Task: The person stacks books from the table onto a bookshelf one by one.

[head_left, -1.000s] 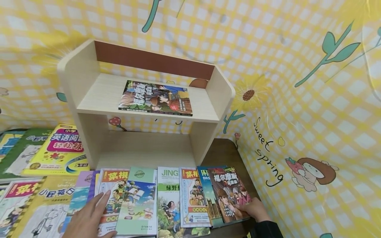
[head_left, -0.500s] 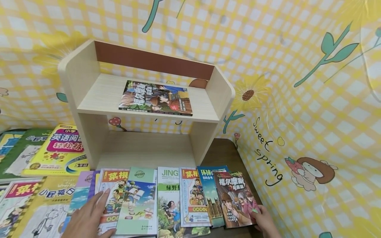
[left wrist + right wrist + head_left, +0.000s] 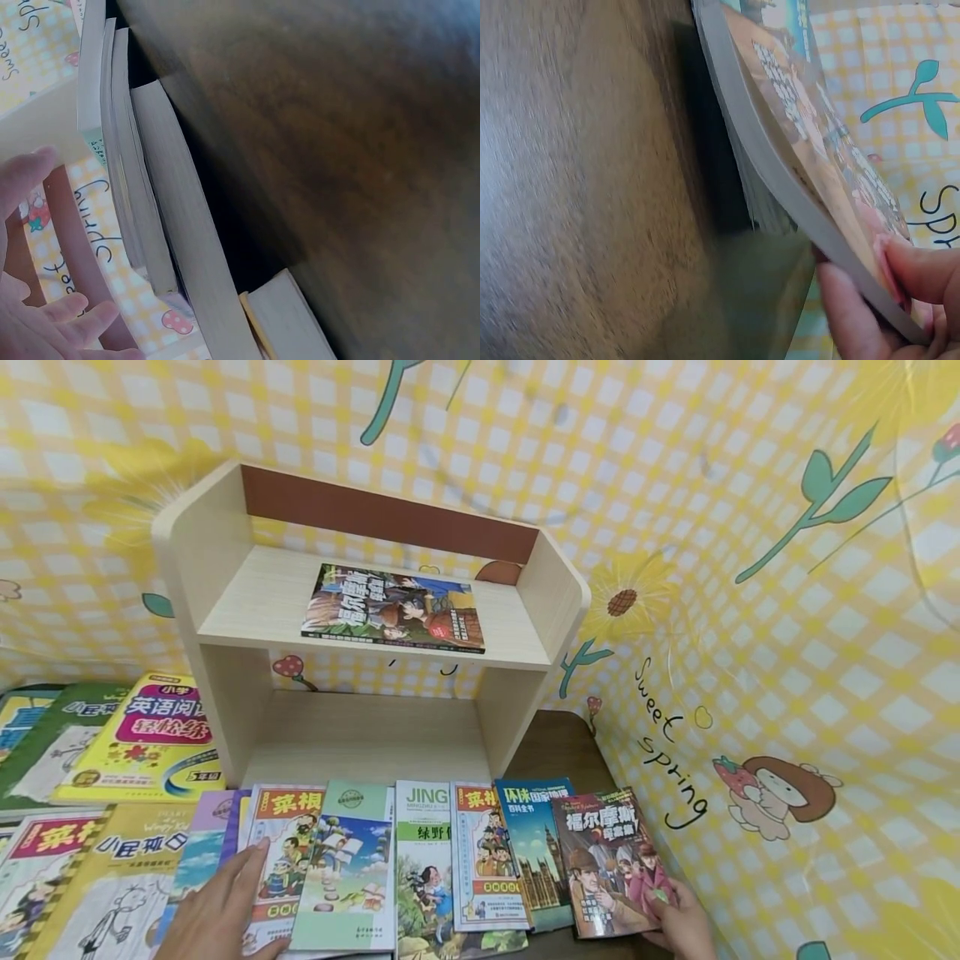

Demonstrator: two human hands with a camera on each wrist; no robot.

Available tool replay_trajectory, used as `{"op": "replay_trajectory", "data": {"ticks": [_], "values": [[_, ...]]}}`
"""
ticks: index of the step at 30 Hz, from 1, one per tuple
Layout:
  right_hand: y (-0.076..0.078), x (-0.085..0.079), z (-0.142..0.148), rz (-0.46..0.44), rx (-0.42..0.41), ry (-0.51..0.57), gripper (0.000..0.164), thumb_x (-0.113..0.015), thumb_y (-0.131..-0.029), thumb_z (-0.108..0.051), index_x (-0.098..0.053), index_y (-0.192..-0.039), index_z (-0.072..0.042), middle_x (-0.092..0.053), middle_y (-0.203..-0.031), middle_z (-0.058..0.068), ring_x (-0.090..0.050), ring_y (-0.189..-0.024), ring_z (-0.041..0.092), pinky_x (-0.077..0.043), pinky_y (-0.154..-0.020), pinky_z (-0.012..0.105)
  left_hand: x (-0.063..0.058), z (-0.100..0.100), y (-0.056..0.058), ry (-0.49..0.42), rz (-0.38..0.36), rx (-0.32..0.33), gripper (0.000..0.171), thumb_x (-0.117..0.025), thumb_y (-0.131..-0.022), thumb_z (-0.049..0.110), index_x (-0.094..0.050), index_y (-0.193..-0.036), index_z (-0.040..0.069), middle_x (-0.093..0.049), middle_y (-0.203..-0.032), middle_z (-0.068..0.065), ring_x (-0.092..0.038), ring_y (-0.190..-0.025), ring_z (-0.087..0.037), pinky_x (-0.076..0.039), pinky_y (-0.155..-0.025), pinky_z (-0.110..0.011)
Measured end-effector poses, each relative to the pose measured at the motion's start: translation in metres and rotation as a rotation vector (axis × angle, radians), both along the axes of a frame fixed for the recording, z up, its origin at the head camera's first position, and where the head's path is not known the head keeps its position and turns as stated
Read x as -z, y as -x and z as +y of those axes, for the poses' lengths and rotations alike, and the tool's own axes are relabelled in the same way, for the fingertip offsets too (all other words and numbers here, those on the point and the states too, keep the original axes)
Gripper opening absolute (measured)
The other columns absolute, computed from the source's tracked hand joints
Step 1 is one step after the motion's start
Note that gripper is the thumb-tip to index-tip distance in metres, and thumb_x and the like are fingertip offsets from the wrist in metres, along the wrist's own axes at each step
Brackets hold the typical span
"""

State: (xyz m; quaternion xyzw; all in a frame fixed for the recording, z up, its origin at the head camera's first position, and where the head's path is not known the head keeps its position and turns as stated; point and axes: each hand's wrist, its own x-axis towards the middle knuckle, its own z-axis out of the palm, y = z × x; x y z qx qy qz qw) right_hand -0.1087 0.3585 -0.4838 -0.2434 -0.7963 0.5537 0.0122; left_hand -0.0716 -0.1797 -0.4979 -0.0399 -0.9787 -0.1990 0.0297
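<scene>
Though askew, rightmost book (image 3: pixel 607 877) (perhaps bowed) lengthwise away, title (image 3: pixel 600 822) farthest.

A pale bookshelf (image 3: pixel 367 735) and many books (image 3: pixel 345 877) are supported by the dark wooden table (image 3: pixel 551 752); on the upper board (image 3: pixel 510 622), one book (image 3: pixel 393 610) is laid flat.

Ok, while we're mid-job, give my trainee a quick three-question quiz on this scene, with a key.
1. Which hand pinches the rightmost Sherlock Holmes book?
2. True or false: the shelved Sherlock Holmes book lies flat on the upper shelf.
3. Fill in: lettering on the yellow-checked wall covering reads "Sweet ____".

Key:
1. The right hand.
2. True.
3. spring.
</scene>
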Motion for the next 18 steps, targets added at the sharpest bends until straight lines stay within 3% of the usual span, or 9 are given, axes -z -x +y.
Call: {"op": "replay_trajectory", "data": {"ticks": [4,8,18], "values": [[-0.003,-0.002,-0.003,0.020,0.050,0.023,0.053,-0.058,-0.092,-0.002,-0.034,-0.136,0.015,-0.064,-0.087,0.015,-0.064,-0.065,0.018,-0.058,-0.054,0.039,0.000,0.001,-0.002,-0.014,0.000,0.003,0.127,-0.079,-0.063,0.064,-0.014,-0.154,0.006,-0.041,-0.138,-0.026,-0.049,-0.114,-0.049,-0.039,-0.091,-0.067],[-0.007,0.000,-0.007,0.013,0.057,0.055,0.055,-0.060,-0.092,-0.002,-0.032,-0.136,0.015,-0.065,-0.082,0.008,-0.063,-0.063,0.016,-0.057,-0.052,0.037,0.001,0.002,-0.002,-0.030,-0.061,-0.006,0.128,-0.077,-0.062,0.069,-0.013,-0.154,0.008,-0.040,-0.140,-0.026,-0.048,-0.113,-0.050,-0.038,-0.091,-0.070],[-0.009,0.002,-0.036,-0.016,-0.038,0.144,0.053,-0.057,-0.092,-0.002,-0.031,-0.137,0.011,-0.062,-0.091,0.009,-0.062,-0.066,0.018,-0.056,-0.056,0.035,0.004,0.002,0.006,-0.069,-0.205,0.011,0.125,-0.073,-0.066,0.069,-0.012,-0.154,0.005,-0.034,-0.145,-0.027,-0.044,-0.118,-0.052,-0.036,-0.092,-0.072]]}}
